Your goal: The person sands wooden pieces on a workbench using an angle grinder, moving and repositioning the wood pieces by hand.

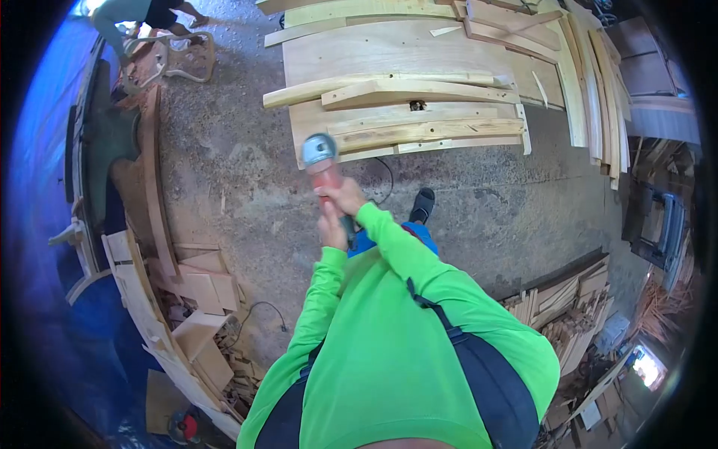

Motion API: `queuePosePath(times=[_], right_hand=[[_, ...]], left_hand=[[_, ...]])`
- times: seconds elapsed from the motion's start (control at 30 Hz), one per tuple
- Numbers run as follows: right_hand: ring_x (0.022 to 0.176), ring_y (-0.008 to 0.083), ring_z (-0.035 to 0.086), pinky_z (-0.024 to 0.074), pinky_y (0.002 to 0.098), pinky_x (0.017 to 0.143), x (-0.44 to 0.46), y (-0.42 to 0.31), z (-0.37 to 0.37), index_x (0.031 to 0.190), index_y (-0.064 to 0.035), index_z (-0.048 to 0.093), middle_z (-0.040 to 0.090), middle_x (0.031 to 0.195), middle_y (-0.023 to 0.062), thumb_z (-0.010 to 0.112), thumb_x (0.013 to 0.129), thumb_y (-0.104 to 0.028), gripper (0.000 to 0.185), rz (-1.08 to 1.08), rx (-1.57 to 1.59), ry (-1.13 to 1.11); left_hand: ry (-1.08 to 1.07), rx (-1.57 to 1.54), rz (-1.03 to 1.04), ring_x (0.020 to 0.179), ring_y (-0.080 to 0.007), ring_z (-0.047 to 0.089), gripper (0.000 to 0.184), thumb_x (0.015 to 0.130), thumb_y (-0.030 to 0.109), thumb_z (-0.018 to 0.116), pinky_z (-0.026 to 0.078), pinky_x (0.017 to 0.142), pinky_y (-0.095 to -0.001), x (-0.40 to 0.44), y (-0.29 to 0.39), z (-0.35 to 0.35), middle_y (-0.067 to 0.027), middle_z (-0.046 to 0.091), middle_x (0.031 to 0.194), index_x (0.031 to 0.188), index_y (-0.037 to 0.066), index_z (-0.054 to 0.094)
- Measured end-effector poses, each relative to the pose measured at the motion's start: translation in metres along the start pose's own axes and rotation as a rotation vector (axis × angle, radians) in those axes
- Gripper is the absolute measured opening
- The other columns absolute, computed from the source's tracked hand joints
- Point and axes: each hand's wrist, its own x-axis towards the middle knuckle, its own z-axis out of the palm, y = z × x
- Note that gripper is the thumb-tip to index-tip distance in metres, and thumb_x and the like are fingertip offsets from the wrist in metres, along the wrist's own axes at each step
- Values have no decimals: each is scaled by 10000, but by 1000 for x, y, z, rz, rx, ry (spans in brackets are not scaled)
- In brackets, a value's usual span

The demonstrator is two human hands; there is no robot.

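An angle grinder with a red body and a silver head points away from me, a little blurred. My right hand is wrapped round the middle of its red body. My left hand grips it lower down, near its dark rear end. The disc side of the head cannot be made out. Just right of the grinder head lies the near end of a long wooden piece on the plywood worktop. A bent wooden rail rests behind it.
A dark cord hangs below the worktop's edge. Long boards stand at the right. Offcuts are piled at lower right and lower left. Another person handles a curved wooden frame at upper left.
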Motion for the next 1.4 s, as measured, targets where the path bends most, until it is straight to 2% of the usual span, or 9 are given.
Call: queuePosePath(times=[0.2, 0.47, 0.6, 0.77, 0.9, 1.13, 1.27, 1.3, 1.4], right_hand=[[733, 180, 685, 548, 330, 678, -55, 14, -109, 980, -5, 700, 710, 828, 99, 732, 821, -306, 342, 79, 404, 190], [637, 175, 661, 542, 319, 593, -56, 32, -122, 911, 1, 658, 682, 764, 90, 738, 822, -281, 307, 29, 341, 101], [643, 181, 661, 546, 327, 594, -68, 37, -162, 946, -2, 647, 678, 780, 95, 734, 824, -272, 309, 47, 397, 209], [647, 179, 661, 544, 318, 608, -89, 37, -223, 953, -5, 653, 681, 793, 90, 740, 821, -277, 315, 30, 607, 264], [670, 165, 659, 531, 305, 620, -83, 38, -243, 940, -9, 678, 687, 794, 82, 747, 815, -295, 320, 59, 357, 80], [659, 183, 671, 551, 318, 611, -107, 50, -331, 956, 11, 679, 696, 796, 106, 735, 826, -297, 339, 24, 487, 323], [631, 210, 674, 563, 336, 583, -112, 44, -347, 936, 23, 654, 681, 763, 122, 702, 848, -245, 286, 1, 503, 446], [634, 211, 674, 566, 339, 598, -106, 55, -345, 945, 25, 659, 686, 775, 123, 716, 840, -270, 318, 22, 508, 373], [676, 192, 678, 561, 321, 644, -97, 55, -335, 968, -8, 676, 699, 832, 104, 751, 819, -274, 314, -57, 157, 112]], left_hand=[[-329, -58, 197, 1028, -312, 658, 608, 1012, 498, 415, 481, 883, -382, -16, -18, 95, -213, 683, 1037, 1137, -64, 609], [-223, -144, 108, 1074, -315, 640, 516, 1019, 380, 450, 470, 925, -383, -39, -20, 114, -239, 653, 1136, 1210, -86, 563], [-331, -74, 182, 1116, -231, 594, 491, 1042, 354, 430, 447, 956, -337, -41, -26, 148, -177, 626, 1195, 1232, -82, 555], [-493, 61, 166, 1145, -250, 587, 542, 1035, 410, 424, 431, 980, -351, -55, 4, 199, -168, 615, 1241, 1292, -54, 534], [-225, -136, 108, 1150, -328, 604, 536, 1017, 398, 457, 445, 968, -382, -76, -20, 231, -233, 623, 1211, 1269, -69, 531], [-390, -5, 216, 1112, -375, 619, 555, 992, 444, 483, 465, 936, -397, -86, -7, 312, -268, 640, 1142, 1228, -52, 568], [-407, 184, 122, 1000, -313, 658, 501, 1022, 409, 435, 473, 896, -394, -87, -3, 332, -216, 684, 1038, 1191, -28, 610], [-365, 89, 127, 1098, -371, 623, 547, 998, 446, 479, 470, 920, -403, -91, -6, 330, -270, 640, 1136, 1207, -49, 576], [-135, -222, 170, 1120, -251, 602, 497, 1027, 382, 449, 444, 962, -369, -116, -6, 329, -173, 635, 1182, 1241, -54, 551]])
